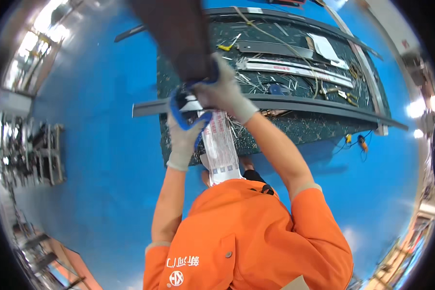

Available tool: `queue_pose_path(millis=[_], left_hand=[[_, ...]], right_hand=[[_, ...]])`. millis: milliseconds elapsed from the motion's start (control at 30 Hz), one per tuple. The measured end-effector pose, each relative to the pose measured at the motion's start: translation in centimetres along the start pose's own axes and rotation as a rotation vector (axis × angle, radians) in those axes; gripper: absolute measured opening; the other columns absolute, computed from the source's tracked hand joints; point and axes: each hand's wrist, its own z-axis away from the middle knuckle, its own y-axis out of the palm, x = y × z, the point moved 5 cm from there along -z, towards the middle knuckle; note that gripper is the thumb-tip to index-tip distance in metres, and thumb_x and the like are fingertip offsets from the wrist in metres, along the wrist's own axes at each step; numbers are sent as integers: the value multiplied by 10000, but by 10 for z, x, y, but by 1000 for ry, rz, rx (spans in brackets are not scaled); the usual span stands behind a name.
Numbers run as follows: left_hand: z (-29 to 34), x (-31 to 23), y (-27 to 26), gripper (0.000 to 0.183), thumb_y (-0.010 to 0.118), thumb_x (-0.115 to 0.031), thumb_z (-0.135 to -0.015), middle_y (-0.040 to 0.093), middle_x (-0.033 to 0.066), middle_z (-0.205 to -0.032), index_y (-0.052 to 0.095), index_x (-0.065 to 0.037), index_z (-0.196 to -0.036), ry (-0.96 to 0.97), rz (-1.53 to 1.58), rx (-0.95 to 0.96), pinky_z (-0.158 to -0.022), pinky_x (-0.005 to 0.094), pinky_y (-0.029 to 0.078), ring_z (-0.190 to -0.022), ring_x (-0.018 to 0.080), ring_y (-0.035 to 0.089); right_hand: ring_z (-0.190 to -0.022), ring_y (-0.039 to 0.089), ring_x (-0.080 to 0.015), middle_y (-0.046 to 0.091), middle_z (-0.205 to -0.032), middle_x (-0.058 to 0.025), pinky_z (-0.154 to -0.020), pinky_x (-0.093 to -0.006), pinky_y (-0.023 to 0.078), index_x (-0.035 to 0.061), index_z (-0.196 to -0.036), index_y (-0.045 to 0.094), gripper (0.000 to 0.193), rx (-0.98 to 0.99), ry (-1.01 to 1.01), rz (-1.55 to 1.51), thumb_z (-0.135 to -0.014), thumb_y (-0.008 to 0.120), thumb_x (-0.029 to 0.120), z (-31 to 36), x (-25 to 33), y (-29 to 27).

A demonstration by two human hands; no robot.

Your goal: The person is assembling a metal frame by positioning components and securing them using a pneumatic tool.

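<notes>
A long dark profile (171, 38), blurred by motion, rises from my hands past the top edge. My right hand (222, 92), in a grey glove with a blue palm, is closed round its lower part. Just below, my left hand (181, 135), gloved alike, curls thumb and fingers round its lower end, near a small white patch. A film-wrapped strip (220, 145) with red print runs from beneath the hands toward my torso; whether it joins the dark profile is hidden. Behind the hands, a long dark grey profile (314, 106) lies across the bench's near side.
The bench (295, 128) has a speckled dark green cover. On it lie film-wrapped profiles (295, 70), a yellow-handled tool (225, 47), white paper (327, 50), pliers (345, 94) and scattered offcuts. A pale hose crosses it. An orange plug (362, 143) hangs at the near right. Racks (38, 157) stand far left.
</notes>
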Motion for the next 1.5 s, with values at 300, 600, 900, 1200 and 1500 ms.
queue_pose_path(millis=[300,600,900,1200,1500], left_hand=[[78,-67,12,651,576,-62,-972,496,124,-1469,291,-64,-1557,224,-245,-272,-1070,335,433,-1240,221,542],[240,9,23,472,447,-291,-1077,586,189,-1392,493,13,-1435,63,194,-740,-1028,440,476,-1254,295,575],[279,37,27,453,532,-210,-1032,640,184,-1315,490,-9,-1436,-3,259,-942,-991,423,493,-1189,286,623],[240,-16,55,422,625,-100,-931,650,114,-1291,599,-2,-1341,77,-116,-865,-995,349,465,-1132,276,640],[199,-24,45,516,685,-130,-880,619,125,-1341,562,-17,-1368,165,-1,-732,-997,336,465,-1124,265,632]], right_hand=[[-967,591,-304,606,-1109,-90,-883,-427,482,104,-1136,586,463,51,-489,-83,-705,752,123,89,35,17],[-1169,560,-309,573,-1230,-139,-966,-464,444,170,-1205,586,381,576,-608,-141,-833,668,180,186,0,16],[-947,613,-323,625,-1012,-105,-871,-436,497,106,-1135,638,359,470,-123,539,-786,712,148,85,-124,-47],[-881,631,-265,700,-998,-137,-839,-356,506,13,-1075,646,285,857,459,169,-882,682,219,50,-195,-1],[-888,646,-282,707,-1019,-158,-856,-375,508,-13,-1063,655,382,916,303,190,-873,686,317,45,-199,29]])
